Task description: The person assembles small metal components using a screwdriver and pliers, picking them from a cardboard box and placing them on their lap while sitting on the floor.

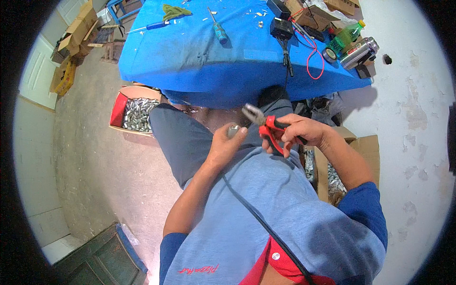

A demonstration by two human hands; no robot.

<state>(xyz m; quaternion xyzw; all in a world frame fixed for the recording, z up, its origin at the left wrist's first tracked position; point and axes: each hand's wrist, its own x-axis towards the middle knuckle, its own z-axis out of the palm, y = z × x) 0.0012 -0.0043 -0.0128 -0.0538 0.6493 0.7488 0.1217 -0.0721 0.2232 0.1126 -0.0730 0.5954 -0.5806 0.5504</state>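
Note:
My right hand [299,132] is wrapped round the red and black handles of a pair of pliers [271,124]. The metal jaws point up and left, toward my other hand, and stay apart from it. My left hand [224,143] is closed on a small metal piece [232,131], silvery with a rounded end. Only its top shows between the thumb and fingers. Both hands are above my lap, in front of the blue-covered table [199,76].
A box [115,111] of small metal pieces stands left of my knee; another cardboard box [323,175] of them is at my right. On the table lie screwdrivers [219,31], a green cloth [175,12], a black adapter [281,28], red cable [314,64], green bottle [346,36] and steel flask [359,53].

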